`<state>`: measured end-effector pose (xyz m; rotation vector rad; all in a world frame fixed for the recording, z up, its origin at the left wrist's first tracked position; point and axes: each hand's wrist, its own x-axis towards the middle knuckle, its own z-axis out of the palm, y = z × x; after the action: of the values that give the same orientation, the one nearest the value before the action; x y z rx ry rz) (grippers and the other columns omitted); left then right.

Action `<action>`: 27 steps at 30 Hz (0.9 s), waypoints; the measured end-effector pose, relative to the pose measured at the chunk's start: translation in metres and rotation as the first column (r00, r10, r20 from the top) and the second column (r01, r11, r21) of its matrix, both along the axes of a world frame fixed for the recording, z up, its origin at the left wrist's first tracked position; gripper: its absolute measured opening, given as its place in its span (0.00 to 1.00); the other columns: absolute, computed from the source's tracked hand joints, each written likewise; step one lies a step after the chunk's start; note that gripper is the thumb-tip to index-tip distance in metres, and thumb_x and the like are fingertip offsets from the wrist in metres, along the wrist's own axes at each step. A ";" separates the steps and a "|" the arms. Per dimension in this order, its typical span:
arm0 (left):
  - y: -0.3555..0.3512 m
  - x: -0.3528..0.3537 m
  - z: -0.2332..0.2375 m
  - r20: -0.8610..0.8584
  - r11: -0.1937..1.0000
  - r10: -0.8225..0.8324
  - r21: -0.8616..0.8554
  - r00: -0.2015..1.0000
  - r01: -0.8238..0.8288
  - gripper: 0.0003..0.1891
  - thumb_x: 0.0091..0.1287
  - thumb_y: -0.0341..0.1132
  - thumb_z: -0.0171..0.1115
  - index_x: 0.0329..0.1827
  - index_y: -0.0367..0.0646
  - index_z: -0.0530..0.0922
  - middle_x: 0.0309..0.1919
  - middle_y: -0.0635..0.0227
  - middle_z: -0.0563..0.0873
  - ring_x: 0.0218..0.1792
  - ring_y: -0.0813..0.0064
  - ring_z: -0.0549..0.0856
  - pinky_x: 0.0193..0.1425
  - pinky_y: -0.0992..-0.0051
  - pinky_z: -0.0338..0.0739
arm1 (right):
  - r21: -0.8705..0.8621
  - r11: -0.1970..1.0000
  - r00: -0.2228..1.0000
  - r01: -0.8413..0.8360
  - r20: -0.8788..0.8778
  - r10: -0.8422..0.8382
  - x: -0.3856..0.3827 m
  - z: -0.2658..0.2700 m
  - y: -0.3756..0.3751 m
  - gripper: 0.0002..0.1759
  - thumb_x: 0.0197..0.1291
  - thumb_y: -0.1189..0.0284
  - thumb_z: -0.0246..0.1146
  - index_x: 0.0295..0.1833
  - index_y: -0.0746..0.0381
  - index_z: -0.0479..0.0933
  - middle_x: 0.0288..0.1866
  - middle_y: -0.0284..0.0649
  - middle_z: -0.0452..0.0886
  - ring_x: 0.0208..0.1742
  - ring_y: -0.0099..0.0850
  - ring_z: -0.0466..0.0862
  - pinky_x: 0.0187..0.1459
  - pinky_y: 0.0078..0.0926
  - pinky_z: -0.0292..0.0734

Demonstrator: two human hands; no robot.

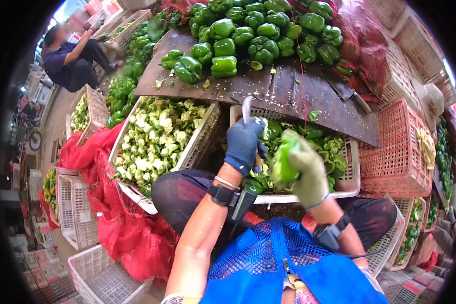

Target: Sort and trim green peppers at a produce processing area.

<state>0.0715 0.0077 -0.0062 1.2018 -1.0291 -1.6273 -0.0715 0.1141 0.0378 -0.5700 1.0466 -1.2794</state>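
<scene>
In the head view, my left hand [242, 144], in a dark blue glove, is closed around a knife [247, 108] with a short curved blade pointing away from me. My right hand [309, 169], in a pale glove and slightly blurred, grips a green bell pepper [285, 161]. Both hands are above a white plastic crate [353, 175] that holds green peppers and pepper pieces. To the left, another crate [200, 129] is full of pale green-white pepper cores [159, 126]. A pile of whole green peppers [248, 33] lies on a dark board [289, 96] beyond the crates.
A second knife [348, 93] lies on the board's right side. Red mesh sacking [131, 233] spreads at left, beside an empty white crate [109, 276]. A red crate [392, 149] stands at right. Another person [71, 58] sits at the upper left.
</scene>
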 end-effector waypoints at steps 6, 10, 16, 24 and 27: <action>-0.007 0.044 0.025 -0.303 1.000 -0.011 0.023 0.953 0.019 0.14 0.74 0.39 0.58 0.51 0.36 0.80 0.33 0.59 0.88 0.20 0.75 0.82 0.20 0.69 0.83 | -0.067 0.970 -0.005 -0.232 -0.998 -0.070 -0.078 -0.033 -0.038 0.42 0.56 0.62 0.74 0.76 0.65 0.70 0.65 0.53 0.82 0.64 0.41 0.83 0.66 0.33 0.76; -0.007 0.094 0.063 0.108 0.984 0.128 -0.138 0.986 -0.113 0.19 0.70 0.36 0.63 0.59 0.33 0.82 0.29 0.65 0.86 0.18 0.75 0.81 0.20 0.73 0.77 | -0.030 0.980 0.653 -0.197 -0.750 0.108 -0.049 -0.028 -0.047 0.39 0.54 0.68 0.75 0.71 0.70 0.73 0.64 0.55 0.82 0.64 0.41 0.84 0.68 0.33 0.76; -0.027 0.202 0.090 0.195 0.718 0.650 -0.474 0.735 -0.510 0.25 0.72 0.36 0.62 0.70 0.38 0.77 0.31 0.67 0.86 0.18 0.75 0.83 0.21 0.72 0.77 | -0.302 0.910 0.262 -0.283 -0.937 -0.229 -0.035 -0.039 -0.127 0.37 0.49 0.70 0.76 0.67 0.68 0.77 0.61 0.55 0.83 0.61 0.47 0.84 0.64 0.39 0.79; -0.001 0.149 0.051 0.782 0.952 0.271 -0.304 0.562 -0.036 0.19 0.60 0.41 0.67 0.56 0.52 0.88 0.38 0.51 0.90 0.40 0.50 0.90 0.49 0.58 0.85 | -0.140 0.783 -0.259 -0.606 -0.896 -0.361 0.053 -0.003 -0.284 0.33 0.46 0.67 0.75 0.61 0.59 0.75 0.50 0.45 0.80 0.55 0.47 0.83 0.55 0.44 0.81; -0.011 0.145 0.043 0.814 0.960 0.145 -0.254 0.562 0.121 0.20 0.59 0.40 0.65 0.56 0.51 0.87 0.39 0.51 0.90 0.41 0.49 0.90 0.50 0.55 0.85 | 0.040 0.890 -0.430 -0.453 -0.885 -0.179 0.077 -0.024 -0.314 0.34 0.46 0.66 0.76 0.61 0.58 0.74 0.54 0.48 0.78 0.54 0.48 0.84 0.53 0.46 0.83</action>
<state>0.2160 -0.0037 0.0367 1.8132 -1.7571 -0.7660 0.0050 -0.2000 0.0135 -2.4963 2.0020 -0.2253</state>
